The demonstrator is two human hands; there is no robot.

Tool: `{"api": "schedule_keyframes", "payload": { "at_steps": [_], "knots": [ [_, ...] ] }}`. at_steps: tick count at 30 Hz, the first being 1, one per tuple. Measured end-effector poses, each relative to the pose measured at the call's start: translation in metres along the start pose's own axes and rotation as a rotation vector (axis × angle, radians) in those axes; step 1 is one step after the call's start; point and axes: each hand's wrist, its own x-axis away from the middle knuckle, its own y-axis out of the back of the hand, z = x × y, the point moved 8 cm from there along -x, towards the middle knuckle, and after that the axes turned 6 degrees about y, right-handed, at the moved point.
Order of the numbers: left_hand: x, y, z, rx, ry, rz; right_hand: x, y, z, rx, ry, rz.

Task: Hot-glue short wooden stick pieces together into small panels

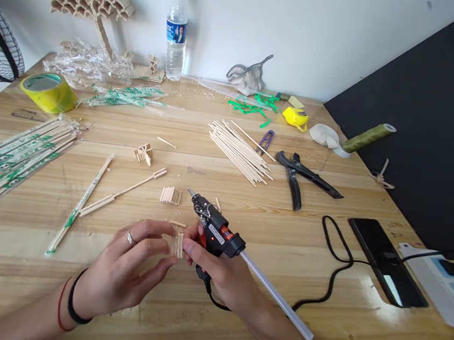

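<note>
My left hand (136, 263) pinches a small panel of short wooden sticks (177, 245) between its fingertips, just above the table. My right hand (227, 278) is wrapped round a black hot glue gun (216, 229), with its thumb and fingertip also touching the panel's right edge. The gun's nozzle points up and left, and a long clear glue stick (278, 297) sticks out of its back. A small orange light glows on the gun. Just beyond my hands lies another stack of short sticks (171, 195). A single short piece (178, 224) rests close to my left fingers.
Bare sticks (240, 152) lie in a pile, with purple snips (266, 140) and a black cutter (307, 176) to their right. Wrapped chopsticks (21, 159) and yellow tape (49, 93) are at left. A bottle (176, 35) stands behind; a phone (387, 261) and black cord (332, 281) lie at right.
</note>
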Motion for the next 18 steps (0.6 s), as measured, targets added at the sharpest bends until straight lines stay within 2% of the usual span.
{"api": "schedule_keyframes", "payload": {
  "at_steps": [7,11,18],
  "knots": [
    [0.000,-0.002,0.002,-0.018,0.003,0.024,0.001,0.005,0.004,0.069,0.016,-0.031],
    [-0.001,0.000,0.005,0.000,0.056,0.012,0.000,0.014,0.014,0.168,0.135,-0.072],
    [-0.004,0.001,0.012,0.013,0.143,0.020,0.000,0.014,0.019,0.215,0.302,0.019]
  ]
}}
